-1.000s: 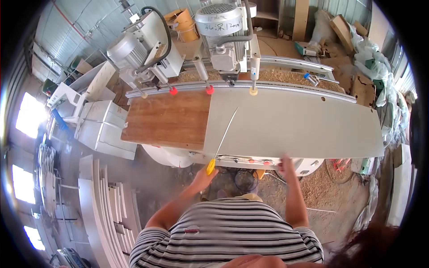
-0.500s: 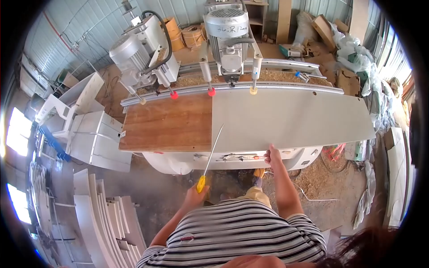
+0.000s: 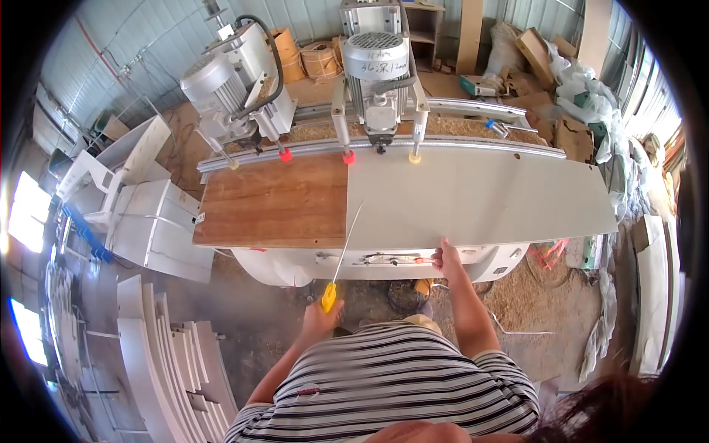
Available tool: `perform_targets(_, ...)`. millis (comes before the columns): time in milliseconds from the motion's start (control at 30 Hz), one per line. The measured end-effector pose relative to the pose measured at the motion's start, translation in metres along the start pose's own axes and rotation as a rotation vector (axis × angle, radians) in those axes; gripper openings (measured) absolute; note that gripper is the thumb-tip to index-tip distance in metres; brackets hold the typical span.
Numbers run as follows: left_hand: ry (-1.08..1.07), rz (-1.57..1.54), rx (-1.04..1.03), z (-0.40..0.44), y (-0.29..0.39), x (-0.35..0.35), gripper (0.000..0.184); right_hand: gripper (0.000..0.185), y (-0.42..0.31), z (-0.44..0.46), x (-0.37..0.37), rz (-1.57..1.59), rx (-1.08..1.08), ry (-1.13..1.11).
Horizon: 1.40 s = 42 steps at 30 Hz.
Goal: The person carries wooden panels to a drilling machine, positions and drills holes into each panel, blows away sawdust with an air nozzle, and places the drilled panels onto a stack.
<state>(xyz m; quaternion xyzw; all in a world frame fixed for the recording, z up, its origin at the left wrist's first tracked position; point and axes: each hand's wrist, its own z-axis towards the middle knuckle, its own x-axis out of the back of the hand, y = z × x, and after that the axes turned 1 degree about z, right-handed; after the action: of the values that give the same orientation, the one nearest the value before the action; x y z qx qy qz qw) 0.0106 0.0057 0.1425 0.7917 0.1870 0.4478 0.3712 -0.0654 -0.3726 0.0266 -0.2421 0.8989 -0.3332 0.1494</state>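
Note:
My left hand point(image 3: 319, 319) is closed round the yellow handle of a long thin metal-rod tool point(image 3: 330, 295). Its rod slants up across the front edge, and the tip is over the panel near the boundary with the brown wood board. Whether it is an air blow gun or something else I cannot make out. At the front edge of the light grey panel point(image 3: 473, 196), my right hand point(image 3: 447, 260) has its thumb against the edge with curled fingers just below. The brown wood board point(image 3: 273, 203) lies left of the panel.
Two motor drilling heads point(image 3: 375, 70) stand behind the boards, with red and cream-tipped press rods point(image 3: 348, 156) above them. White machine body point(image 3: 281, 269) juts out below. Stacked panel strips point(image 3: 151, 340) lean at lower left. Sawdust point(image 3: 535, 299) covers floor at right; plastic wrap and cardboard point(image 3: 572, 136) pile behind.
The whole view has shifted slightly. My left hand and the yellow-handled tool sit a little further left, with the rod more upright. My right hand stays at the panel's edge.

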Motion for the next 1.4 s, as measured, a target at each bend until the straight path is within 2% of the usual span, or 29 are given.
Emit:
perform_targets(167, 0.017, 0.057, 0.11, -0.005, 0.005, -0.014, 0.036, 0.048, 0.005, -0.001, 0.009, 0.018, -0.015, -0.053)
perform_targets(300, -0.004, -0.018, 0.178, -0.018, 0.029, -0.017, 0.038, 0.05, 0.01, -0.015, 0.023, 0.024, 0.02, -0.236)
perform_targets(400, 0.067, 0.011, 0.219, -0.026, 0.033, -0.024, 0.039, 0.046, 0.021, -0.013, 0.035, 0.139, -0.061, -0.403)
perform_targets(500, 0.067, 0.026, 0.266, -0.036, 0.035, -0.027, 0.037, 0.041, 0.034, -0.01, 0.043, 0.097, -0.145, -0.301)
perform_targets(567, 0.015, -0.006, 0.365, -0.044, 0.037, -0.025, 0.035, 0.038, 0.044, -0.002, 0.051, 0.083, -0.171, -0.303)
perform_targets(700, 0.07, 0.072, 0.372, -0.052, 0.001, -0.032, 0.033, 0.031, 0.045, -0.006, 0.063, 0.011, -0.224, -0.34)
perform_targets(767, 0.044, -0.088, 0.345, -0.053, -0.018, -0.036, 0.032, 0.03, 0.04, -0.015, 0.062, -0.026, -0.204, -0.322)
perform_targets(900, 0.019, -0.08, 0.338, -0.046, -0.023, -0.039, 0.033, 0.026, 0.043, -0.017, 0.057, -0.105, -0.176, -0.294)
perform_targets(967, -0.055, -0.07, 0.374, -0.037, -0.019, -0.04, 0.034, 0.026, 0.057, -0.001, 0.062, -0.043, -0.161, -0.305)
perform_targets(1000, -0.065, 0.039, 0.397, -0.026, -0.033, -0.045, 0.038, 0.026, 0.058, -0.004, 0.058, -0.076, -0.12, -0.341)
perform_targets(1067, -0.1, 0.086, 0.27, -0.012, -0.044, -0.054, 0.036, 0.026, 0.064, -0.004, 0.057, -0.117, -0.062, -0.372)
perform_targets(1133, -0.224, 0.001, 0.026, 0.004, -0.034, -0.059, 0.026, 0.027, 0.068, -0.007, 0.057, -0.148, -0.045, -0.359)
perform_targets(1167, -0.312, -0.058, -0.222, 0.018, -0.041, -0.066, 0.025, 0.027, 0.067, -0.01, 0.057, -0.17, -0.047, -0.342)
perform_targets(1233, -0.416, 0.087, -0.123, 0.032, -0.018, -0.077, 0.025, 0.028, 0.07, -0.012, 0.06, -0.25, -0.012, -0.344)
perform_targets(1267, -0.439, 0.04, -0.108, 0.025, 0.016, -0.075, 0.026, 0.028, 0.075, -0.009, 0.062, -0.257, 0.008, -0.375)
perform_targets(1333, -0.55, 0.15, -0.173, 0.029, 0.053, -0.076, 0.025, 0.029, 0.075, -0.013, 0.064, -0.253, 0.031, -0.383)
perform_targets(1400, -0.634, 0.155, -0.212, 0.04, 0.056, -0.089, 0.025, 0.028, 0.06, -0.038, 0.062, -0.312, 0.088, -0.559)
